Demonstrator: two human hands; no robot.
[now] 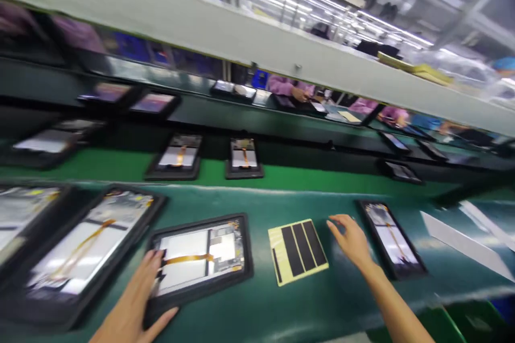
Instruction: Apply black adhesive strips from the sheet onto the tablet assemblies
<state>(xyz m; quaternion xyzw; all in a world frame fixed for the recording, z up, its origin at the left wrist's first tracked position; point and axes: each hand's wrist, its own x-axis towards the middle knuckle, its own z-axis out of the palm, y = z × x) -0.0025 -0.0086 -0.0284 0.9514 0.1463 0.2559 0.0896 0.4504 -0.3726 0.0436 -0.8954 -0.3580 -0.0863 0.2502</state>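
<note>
My left hand [139, 297] lies on the left end of a black tray [248, 246], fingers stretched out and thumb spread along the near edge. Set in that tray is an opened tablet [185, 249], its insides facing up, with an orange flex cable across a white battery. Right of it, flat on the green bench, is a yellow sheet [277, 252] carrying black adhesive strips [303, 246]. My right hand [350, 238] hovers beyond the sheet's right side, thumb and forefinger apart, with nothing visible between them. Another opened tablet [392, 238] lies right of this hand.
More opened tablets in trays [92, 241] stand on the left. Behind the bench runs a green conveyor belt [281, 177] carrying several trays. White strips [466, 244] lie at the right. A pale shelf beam [257, 32] crosses above; co-workers' pink sleeves [281, 84] show beyond.
</note>
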